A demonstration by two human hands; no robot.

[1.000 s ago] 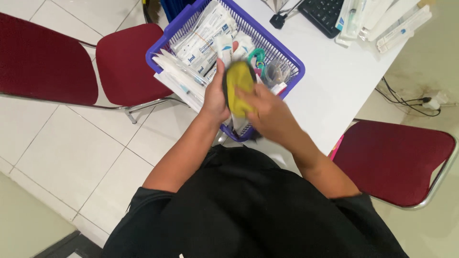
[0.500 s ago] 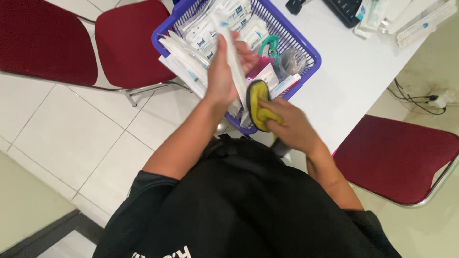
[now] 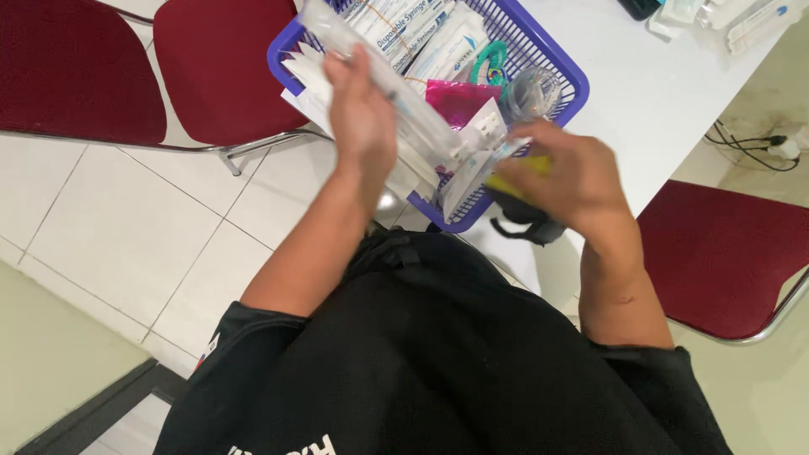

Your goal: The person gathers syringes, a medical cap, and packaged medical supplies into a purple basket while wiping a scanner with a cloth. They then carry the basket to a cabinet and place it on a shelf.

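Long syringe packet [image 3: 383, 84]: clear wrapper, white contents, held aloft, tilted from far left to near right above the purple basket [image 3: 563, 77]. Yellow object [image 3: 518, 168]: mostly hidden, blurred, at the basket's near right rim beside a second white packet [image 3: 472, 173].

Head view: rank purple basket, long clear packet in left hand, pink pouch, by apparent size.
1. Purple basket, widest by far.
2. Long clear packet, held in the left hand; raised nearer the camera, so it may look bigger than it is.
3. Pink pouch, partly covered.
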